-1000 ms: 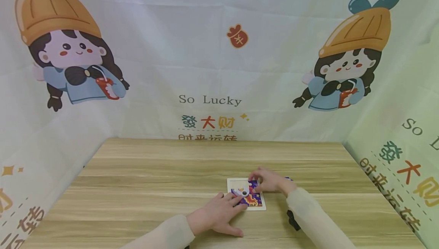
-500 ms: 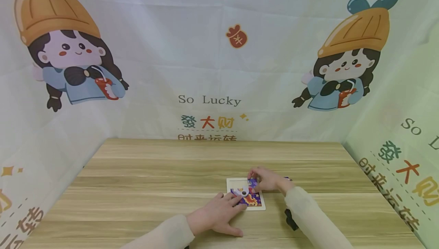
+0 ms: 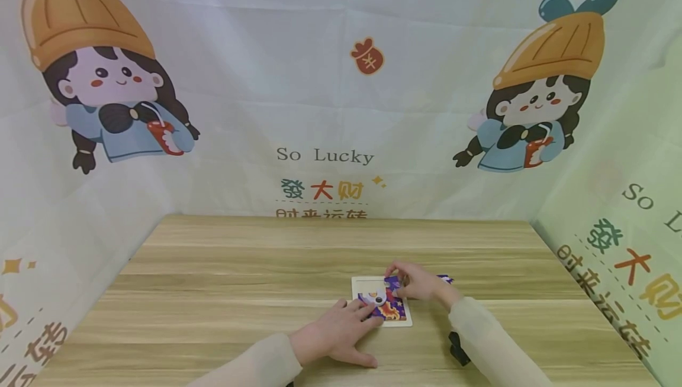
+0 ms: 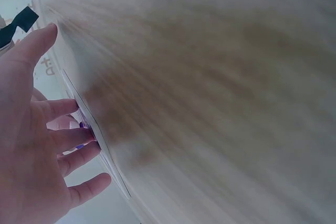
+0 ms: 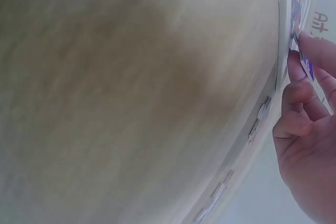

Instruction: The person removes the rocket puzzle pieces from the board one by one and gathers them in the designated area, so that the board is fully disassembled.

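A jigsaw puzzle tray (image 3: pixel 367 281) with a cream rim lies on the table, partly filled with purple, red and orange pieces. My right hand (image 3: pixel 419 283) pinches a purple puzzle piece (image 3: pixel 392 282) over the tray's upper right part. The right wrist view shows this piece (image 5: pixel 306 66) tilted between thumb and fingers, at the tray's edge. Spread over the lower left of the tray, my left hand (image 3: pixel 341 329) rests with straight fingers on the puzzle. In the left wrist view its fingertips (image 4: pixel 90 148) touch the tray's side, and the tray's top is mostly hidden.
A loose purple piece (image 3: pixel 444 279) lies right of the tray, behind my right wrist. Two flat loose pieces, a nearer one (image 5: pixel 212 200) and a farther one (image 5: pixel 260 119), show in the right wrist view. A printed cloth (image 3: pixel 240 109) walls the wooden table (image 3: pixel 213 268).
My right hand has turned and shifted slightly rightward, showing more of the pinched piece and of the loose piece behind the wrist. The left hand stays in place.
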The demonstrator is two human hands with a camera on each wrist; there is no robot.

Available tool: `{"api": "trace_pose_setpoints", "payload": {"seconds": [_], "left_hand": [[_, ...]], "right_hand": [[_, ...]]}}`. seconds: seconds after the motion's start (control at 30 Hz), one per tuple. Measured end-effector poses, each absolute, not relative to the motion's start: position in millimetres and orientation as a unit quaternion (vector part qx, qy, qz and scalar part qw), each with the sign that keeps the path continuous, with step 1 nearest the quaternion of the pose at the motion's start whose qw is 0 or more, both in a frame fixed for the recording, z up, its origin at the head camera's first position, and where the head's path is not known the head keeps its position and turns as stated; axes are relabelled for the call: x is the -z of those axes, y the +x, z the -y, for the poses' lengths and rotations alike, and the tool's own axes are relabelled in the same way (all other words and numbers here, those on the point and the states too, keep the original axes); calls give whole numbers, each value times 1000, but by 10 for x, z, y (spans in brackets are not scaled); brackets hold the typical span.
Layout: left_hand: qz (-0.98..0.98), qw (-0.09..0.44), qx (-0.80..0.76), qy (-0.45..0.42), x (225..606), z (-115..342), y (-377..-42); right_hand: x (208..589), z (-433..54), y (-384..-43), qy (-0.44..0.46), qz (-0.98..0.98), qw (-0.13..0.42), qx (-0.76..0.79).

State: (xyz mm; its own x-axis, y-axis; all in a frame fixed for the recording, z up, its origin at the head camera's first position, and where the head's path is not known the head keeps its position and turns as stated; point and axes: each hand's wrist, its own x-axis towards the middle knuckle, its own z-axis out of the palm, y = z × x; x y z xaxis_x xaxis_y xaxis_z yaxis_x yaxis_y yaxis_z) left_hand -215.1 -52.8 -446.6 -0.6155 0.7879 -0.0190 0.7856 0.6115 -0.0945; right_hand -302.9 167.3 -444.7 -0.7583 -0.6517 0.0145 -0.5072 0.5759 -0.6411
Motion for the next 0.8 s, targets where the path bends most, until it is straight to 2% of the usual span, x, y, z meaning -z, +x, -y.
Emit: {"api": "trace_pose_setpoints", "payload": {"seconds": [0.8], "left_hand": [[899, 17, -50, -435, 4462, 527, -2140]], "right_hand": [[4456, -2042, -3036, -274, -820, 138, 482]]}}
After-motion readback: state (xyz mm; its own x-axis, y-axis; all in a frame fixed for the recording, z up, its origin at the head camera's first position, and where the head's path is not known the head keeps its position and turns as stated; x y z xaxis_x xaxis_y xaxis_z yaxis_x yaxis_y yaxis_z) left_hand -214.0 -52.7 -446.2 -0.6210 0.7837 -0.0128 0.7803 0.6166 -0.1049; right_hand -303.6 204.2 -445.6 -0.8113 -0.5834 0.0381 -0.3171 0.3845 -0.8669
